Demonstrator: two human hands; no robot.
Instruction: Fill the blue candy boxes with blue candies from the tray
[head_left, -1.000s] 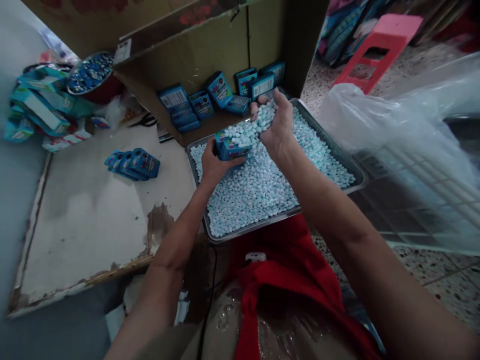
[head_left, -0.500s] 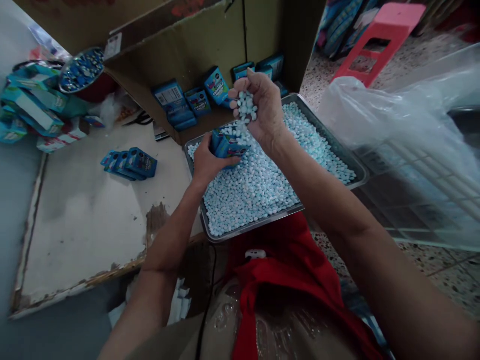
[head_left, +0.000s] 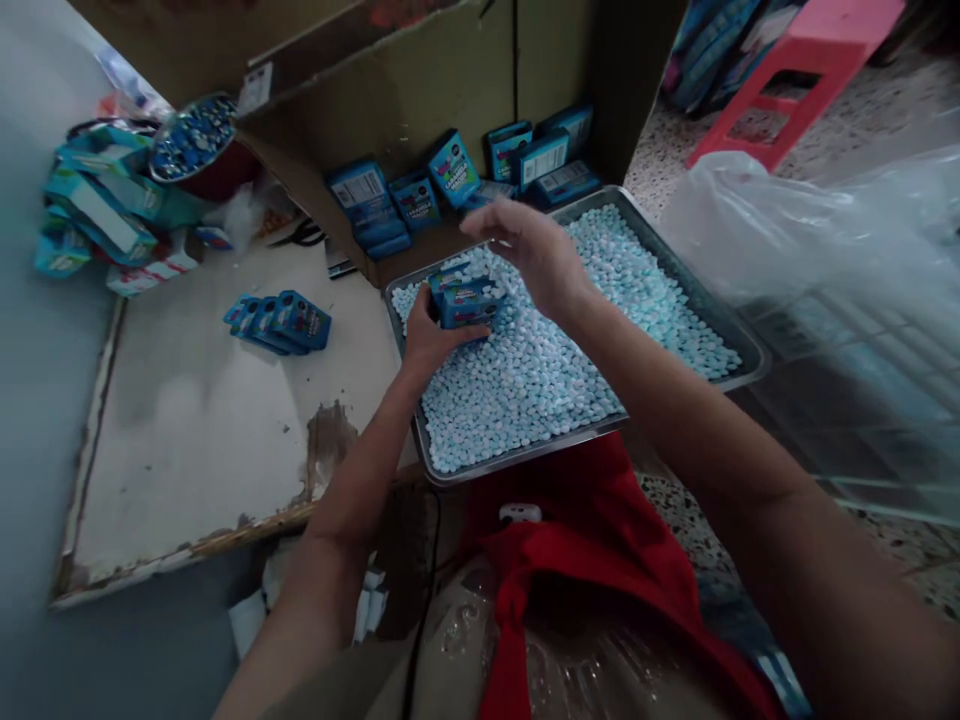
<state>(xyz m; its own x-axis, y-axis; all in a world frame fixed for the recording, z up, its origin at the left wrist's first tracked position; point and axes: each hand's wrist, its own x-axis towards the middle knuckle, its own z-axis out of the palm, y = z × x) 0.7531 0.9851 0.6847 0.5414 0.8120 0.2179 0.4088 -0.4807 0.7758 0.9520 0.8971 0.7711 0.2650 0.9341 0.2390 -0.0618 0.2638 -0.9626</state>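
Observation:
My left hand (head_left: 435,338) grips a few small blue boxes (head_left: 469,305) over the left part of a metal tray (head_left: 517,463). Pale blue and white candies (head_left: 517,390) fill that tray, and some lie on top of the held boxes. My right hand (head_left: 534,250) is just to the right of the boxes, above the candies, palm turned toward them and fingers bent. Its palm is mostly hidden and the fingers are blurred, so whether candies remain inside does not show.
Several blue boxes (head_left: 454,168) stand inside a large cardboard box (head_left: 450,90) behind the tray. More blue boxes (head_left: 289,322) lean together on the worn table (head_left: 210,430). A bowl of wrapped sweets (head_left: 193,140) sits back left. Clear plastic (head_left: 795,220) and a pink stool (head_left: 795,85) are right.
My right hand has tipped over and come down closer to the boxes; the candies seen in its palm before no longer show. The whole view has shifted slightly. My left hand keeps its hold.

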